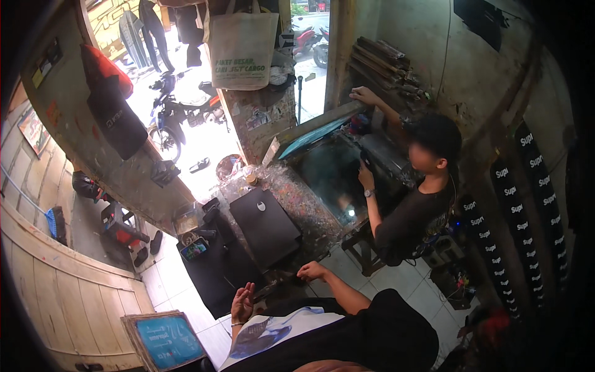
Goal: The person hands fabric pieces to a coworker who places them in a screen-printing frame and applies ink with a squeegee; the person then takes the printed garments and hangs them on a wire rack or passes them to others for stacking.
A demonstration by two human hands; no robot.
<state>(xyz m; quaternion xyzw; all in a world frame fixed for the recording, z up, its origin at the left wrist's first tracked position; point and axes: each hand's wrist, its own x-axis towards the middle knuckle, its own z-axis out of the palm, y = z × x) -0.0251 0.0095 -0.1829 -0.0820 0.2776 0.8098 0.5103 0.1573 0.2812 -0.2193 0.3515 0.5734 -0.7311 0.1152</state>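
Speckled worktable (287, 186), black emblem-marked panel (266, 228), just beyond both hands (313, 271)

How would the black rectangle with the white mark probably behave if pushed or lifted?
The black rectangle looks likely to stay fairly stiff, given its straight edges and flat face, though its material is unclear. Broad and low-lying, it would probably slide rather than roll or tip.

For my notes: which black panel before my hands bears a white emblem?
The right panel, emblem near its far edge; the left panel shows none.
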